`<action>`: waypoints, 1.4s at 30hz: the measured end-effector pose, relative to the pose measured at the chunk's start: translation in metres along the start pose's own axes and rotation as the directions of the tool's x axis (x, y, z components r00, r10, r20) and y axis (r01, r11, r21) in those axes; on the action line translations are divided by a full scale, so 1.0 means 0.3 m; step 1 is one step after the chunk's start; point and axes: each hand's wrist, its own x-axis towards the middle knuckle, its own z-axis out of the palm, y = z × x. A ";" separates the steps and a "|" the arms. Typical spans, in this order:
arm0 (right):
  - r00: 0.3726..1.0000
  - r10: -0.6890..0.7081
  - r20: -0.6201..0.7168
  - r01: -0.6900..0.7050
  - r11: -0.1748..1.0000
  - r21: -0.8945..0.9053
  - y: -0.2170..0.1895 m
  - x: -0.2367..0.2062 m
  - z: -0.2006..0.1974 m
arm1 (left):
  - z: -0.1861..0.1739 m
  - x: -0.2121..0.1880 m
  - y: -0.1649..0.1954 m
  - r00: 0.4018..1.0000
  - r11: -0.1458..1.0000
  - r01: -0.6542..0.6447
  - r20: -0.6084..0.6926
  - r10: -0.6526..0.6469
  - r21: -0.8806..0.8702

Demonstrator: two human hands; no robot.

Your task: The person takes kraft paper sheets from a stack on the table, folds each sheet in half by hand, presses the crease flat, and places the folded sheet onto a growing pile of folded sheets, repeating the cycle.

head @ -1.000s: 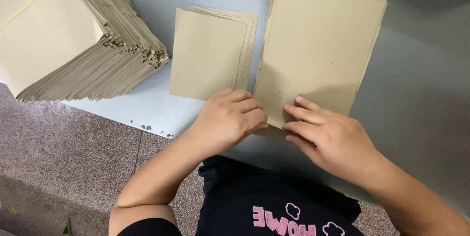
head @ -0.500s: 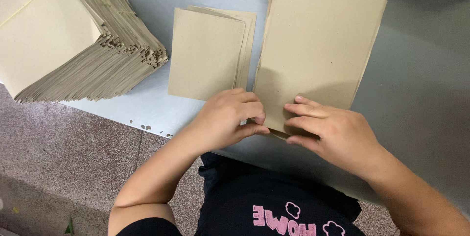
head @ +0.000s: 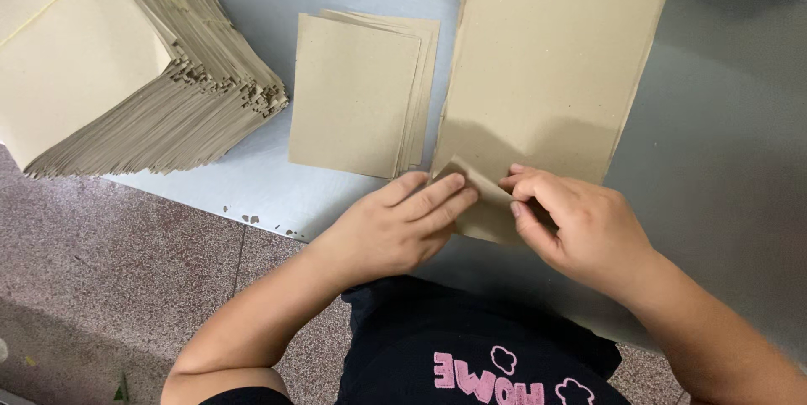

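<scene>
A stack of large brown paper sheets [head: 555,69] lies on the grey metal table [head: 723,170]. The near left corner of the top sheet [head: 475,176] is lifted and curled up. My left hand [head: 395,228] rests flat at that corner, fingers against the raised flap. My right hand [head: 580,224] pinches the lifted edge between thumb and fingers. To the left lies a smaller pile of brown sheets [head: 357,90], fanned a little.
A tall, slanted stack of brown paper [head: 118,69] tied with thin yellow string sits at the table's left end. The table's near edge runs diagonally over a speckled reddish floor [head: 109,270]. My dark shirt is below.
Both hands lay flat on the near edge of the large stack; now the top sheet's near left corner has been peeled up and my right hand grips it.
</scene>
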 end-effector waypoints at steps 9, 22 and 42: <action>0.996 -0.010 0.090 0.011 1.000 -0.012 0.009 0.004 -0.020 | -0.006 0.011 0.001 0.993 1.000 0.028 -0.114 -0.026 0.012; 0.990 -0.071 0.125 0.076 0.996 -0.038 0.009 0.006 -0.022 | 0.057 0.000 -0.015 0.950 0.998 -0.064 -0.305 0.069 0.028; 0.994 -0.028 0.104 0.030 0.999 -0.022 0.004 0.005 -0.014 | 0.049 -0.028 -0.033 0.973 0.995 -0.082 -0.211 0.093 0.063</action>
